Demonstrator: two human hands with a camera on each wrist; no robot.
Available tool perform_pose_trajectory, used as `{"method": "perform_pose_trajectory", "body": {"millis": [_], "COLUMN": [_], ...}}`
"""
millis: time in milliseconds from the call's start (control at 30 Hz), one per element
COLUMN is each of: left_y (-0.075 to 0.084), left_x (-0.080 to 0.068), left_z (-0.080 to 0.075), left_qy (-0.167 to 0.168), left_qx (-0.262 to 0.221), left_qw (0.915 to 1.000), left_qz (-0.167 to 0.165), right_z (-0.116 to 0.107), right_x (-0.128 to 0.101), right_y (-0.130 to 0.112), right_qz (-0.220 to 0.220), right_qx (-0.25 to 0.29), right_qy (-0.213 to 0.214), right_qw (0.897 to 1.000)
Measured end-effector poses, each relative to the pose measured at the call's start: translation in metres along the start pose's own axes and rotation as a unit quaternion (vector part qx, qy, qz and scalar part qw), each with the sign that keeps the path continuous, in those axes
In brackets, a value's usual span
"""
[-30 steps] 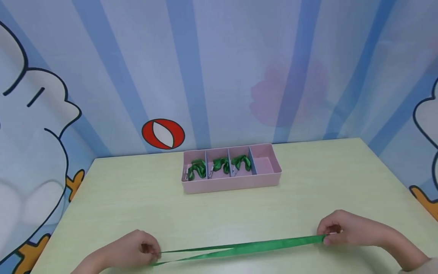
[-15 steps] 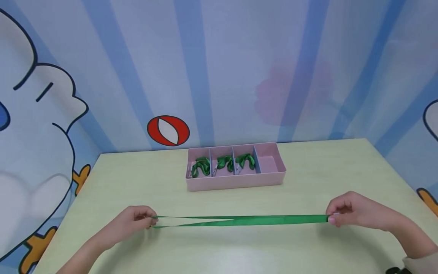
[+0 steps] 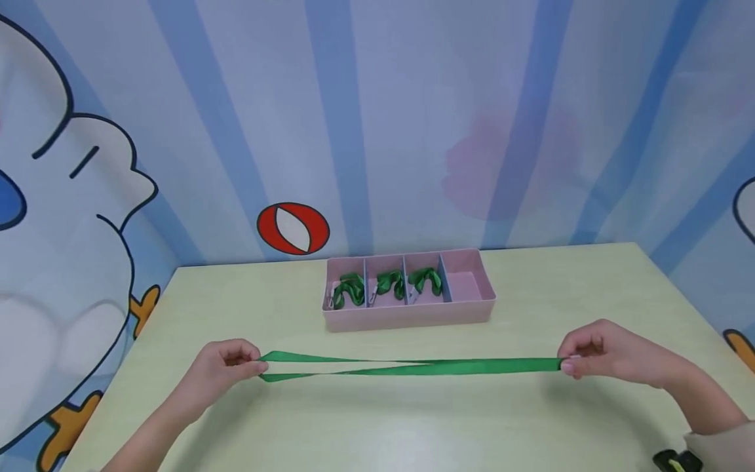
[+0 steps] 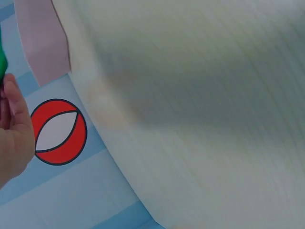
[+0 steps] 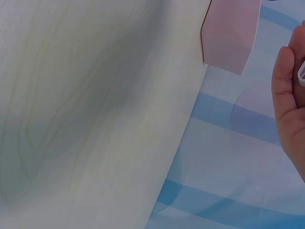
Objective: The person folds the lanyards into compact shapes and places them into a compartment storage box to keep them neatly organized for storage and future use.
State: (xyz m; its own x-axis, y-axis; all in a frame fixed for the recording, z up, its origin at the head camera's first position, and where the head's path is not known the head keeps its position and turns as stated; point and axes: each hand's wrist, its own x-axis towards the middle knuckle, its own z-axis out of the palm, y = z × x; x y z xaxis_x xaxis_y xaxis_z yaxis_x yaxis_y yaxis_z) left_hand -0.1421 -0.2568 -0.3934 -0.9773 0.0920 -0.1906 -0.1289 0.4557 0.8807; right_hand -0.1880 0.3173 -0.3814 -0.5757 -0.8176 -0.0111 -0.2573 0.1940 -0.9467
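A green ribbon lanyard stretches taut above the table between both hands in the head view. At its left end my left hand pinches the loop between thumb and fingers, the two strands spread apart there. My right hand pinches the other end, where the strands lie together. In the right wrist view a bit of white clip shows within that hand; the rest is cut off by the frame edge. Only a scrap of green ribbon appears above the left fingers in the left wrist view.
A pink divided box stands at the table's back edge. Green lanyards with pale clips lie in its three left compartments, such as this folded lanyard; the rightmost holds none. A printed backdrop rises behind. A black object shows by the right sleeve.
Both hands have risen away from the table's near edge, carrying the lanyard. It now runs level, and its loop at the left hand is spread wider. The head view has shifted slightly.
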Motion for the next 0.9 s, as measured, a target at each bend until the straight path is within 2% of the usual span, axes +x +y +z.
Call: {"method": "perform_pose_trajectory", "body": {"millis": [67,100,133,167,200,233,300,333,367,433,567,667,833,900], "left_y": [0.001,0.001,0.001,0.001,0.001,0.001,0.001,0.002,0.002,0.004,0.007,0.01,0.015,0.016], "left_x": [-0.004,-0.006,-0.008,-0.009,-0.01,-0.011,-0.011,-0.011,-0.011,-0.011,-0.012,-0.011,-0.011,-0.01], "left_z": [-0.002,-0.003,-0.003,-0.003,-0.002,-0.001,0.002,0.003,0.004,0.005,0.005,0.006,0.01,0.013], "left_qy": [-0.013,-0.026,-0.046,-0.073,-0.107,-0.144,-0.221,-0.251,-0.273,-0.3,-0.329,-0.334,-0.312,-0.304], "left_qx": [-0.041,-0.074,-0.114,-0.161,-0.209,-0.258,-0.336,-0.354,-0.36,-0.348,-0.291,-0.288,-0.344,-0.377], "left_qw": [0.9991,0.9966,0.9912,0.9811,0.9653,0.9448,0.8975,0.8804,0.8698,0.8678,0.8809,0.8834,0.8733,0.8606], "left_qz": [0.005,0.024,0.05,0.08,0.114,0.142,0.182,0.192,0.197,0.19,0.175,0.159,0.148,0.157], "right_z": [0.0,-0.001,-0.001,-0.001,-0.002,-0.002,-0.004,-0.005,-0.006,-0.009,-0.016,-0.02,-0.023,-0.023], "right_x": [0.0,-0.001,-0.001,-0.002,-0.002,-0.002,-0.002,-0.003,-0.004,-0.007,-0.016,-0.02,-0.02,-0.019], "right_y": [0.001,0.002,0.003,0.004,0.005,0.006,0.007,0.008,0.009,0.009,0.006,0.004,0.002,0.002], "right_qz": [0.001,0.002,0.001,0.001,0.0,-0.002,0.001,0.003,0.007,0.016,0.026,0.009,-0.022,-0.024], "right_qx": [0.008,0.012,0.014,0.015,0.017,0.014,0.0,-0.007,-0.015,-0.029,-0.037,-0.039,-0.029,-0.024], "right_qy": [0.003,0.004,0.007,0.009,0.01,0.01,0.019,0.024,0.032,0.049,0.073,0.078,0.071,0.066], "right_qw": [1.0,1.0,1.0,1.0,1.0,1.0,1.0,1.0,0.999,0.998,0.996,0.996,0.997,0.997]}}
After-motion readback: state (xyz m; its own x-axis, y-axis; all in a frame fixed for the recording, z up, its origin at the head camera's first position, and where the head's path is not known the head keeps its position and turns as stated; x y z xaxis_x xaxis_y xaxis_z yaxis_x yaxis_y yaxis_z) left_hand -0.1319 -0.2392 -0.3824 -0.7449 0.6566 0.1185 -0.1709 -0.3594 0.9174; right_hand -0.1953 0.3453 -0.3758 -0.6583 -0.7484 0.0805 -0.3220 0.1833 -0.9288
